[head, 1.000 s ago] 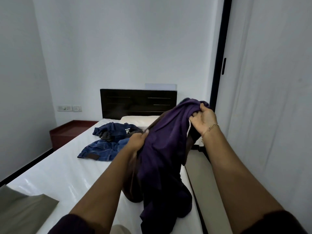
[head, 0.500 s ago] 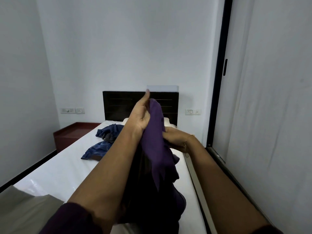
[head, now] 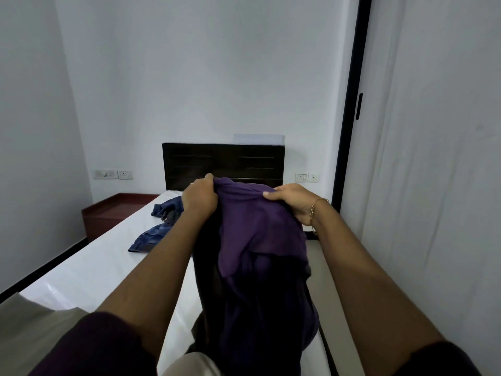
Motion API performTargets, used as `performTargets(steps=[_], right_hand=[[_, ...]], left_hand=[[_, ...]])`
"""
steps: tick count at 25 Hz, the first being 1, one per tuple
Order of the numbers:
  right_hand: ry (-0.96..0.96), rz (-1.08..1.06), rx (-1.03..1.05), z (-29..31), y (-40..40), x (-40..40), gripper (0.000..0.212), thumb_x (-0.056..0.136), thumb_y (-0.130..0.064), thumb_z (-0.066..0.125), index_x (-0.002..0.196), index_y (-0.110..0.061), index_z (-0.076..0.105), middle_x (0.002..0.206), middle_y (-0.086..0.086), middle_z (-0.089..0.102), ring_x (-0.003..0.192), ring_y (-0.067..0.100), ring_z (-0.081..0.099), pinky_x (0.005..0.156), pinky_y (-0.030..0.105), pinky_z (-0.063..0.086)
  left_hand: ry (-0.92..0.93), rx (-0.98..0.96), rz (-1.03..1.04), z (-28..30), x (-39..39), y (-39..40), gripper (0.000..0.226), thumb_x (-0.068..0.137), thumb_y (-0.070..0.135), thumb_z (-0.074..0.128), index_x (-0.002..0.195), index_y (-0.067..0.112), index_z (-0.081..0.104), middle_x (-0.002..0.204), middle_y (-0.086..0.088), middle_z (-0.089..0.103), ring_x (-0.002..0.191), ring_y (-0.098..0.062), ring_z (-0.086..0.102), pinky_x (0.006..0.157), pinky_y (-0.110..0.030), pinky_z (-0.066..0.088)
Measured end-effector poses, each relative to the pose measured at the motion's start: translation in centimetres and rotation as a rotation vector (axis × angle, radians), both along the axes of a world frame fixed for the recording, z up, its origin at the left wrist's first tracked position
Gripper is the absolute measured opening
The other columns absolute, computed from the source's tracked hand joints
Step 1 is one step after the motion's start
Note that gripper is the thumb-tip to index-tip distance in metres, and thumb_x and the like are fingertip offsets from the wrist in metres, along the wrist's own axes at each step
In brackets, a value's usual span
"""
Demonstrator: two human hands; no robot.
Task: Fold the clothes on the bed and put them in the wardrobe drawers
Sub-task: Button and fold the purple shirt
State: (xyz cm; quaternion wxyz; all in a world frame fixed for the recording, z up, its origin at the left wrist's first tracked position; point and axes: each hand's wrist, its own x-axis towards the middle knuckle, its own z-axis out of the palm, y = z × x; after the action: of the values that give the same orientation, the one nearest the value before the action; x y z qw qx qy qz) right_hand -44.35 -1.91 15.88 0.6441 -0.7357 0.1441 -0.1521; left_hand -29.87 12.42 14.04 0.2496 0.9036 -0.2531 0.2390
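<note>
A purple garment hangs in front of me over the white bed. My left hand grips its top edge on the left. My right hand, with a gold bracelet at the wrist, grips the top edge on the right. The cloth drapes down between my arms, and its lower part is dark and bunched near the bed's near end. A heap of blue denim and dark clothes lies further up the bed, partly hidden behind my left arm.
A dark headboard stands against the back wall, with a reddish bedside cabinet to its left. A white wardrobe door with a black frame fills the right side. A grey cloth lies at the bed's near left corner.
My hands have moved apart along the garment's top edge, spreading it wider. The left hand has come down from its raised position, and the right has risen to the same height.
</note>
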Motion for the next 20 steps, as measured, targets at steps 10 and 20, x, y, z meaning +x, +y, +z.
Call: performTargets(steps=[10, 20], right_hand=[[-0.407, -0.267, 0.771, 1.7, -2.0, 1.7, 0.018, 0.096, -0.001, 0.045, 0.080, -0.001, 0.053, 0.069, 0.008, 0.058, 0.051, 0.014, 0.061, 0.051, 0.022, 0.054], [-0.396, -0.687, 0.186, -1.7, -5.3, 0.2, 0.015, 0.081, -0.011, 0.068, 0.074, -0.020, 0.058, 0.099, 0.008, 0.065, 0.086, 0.019, 0.060, 0.085, 0.034, 0.053]], left_hand=[[0.578, -0.343, -0.790, -4.9, -5.8, -3.9, 0.030, 0.083, 0.044, 0.065, 0.095, 0.017, 0.058, 0.088, 0.002, 0.063, 0.081, -0.013, 0.059, 0.075, -0.028, 0.049], [0.232, -0.268, -0.563, -1.2, -2.3, -4.1, 0.043, 0.097, 0.030, 0.049, 0.062, 0.005, 0.054, 0.062, -0.008, 0.053, 0.064, -0.018, 0.046, 0.060, -0.029, 0.030]])
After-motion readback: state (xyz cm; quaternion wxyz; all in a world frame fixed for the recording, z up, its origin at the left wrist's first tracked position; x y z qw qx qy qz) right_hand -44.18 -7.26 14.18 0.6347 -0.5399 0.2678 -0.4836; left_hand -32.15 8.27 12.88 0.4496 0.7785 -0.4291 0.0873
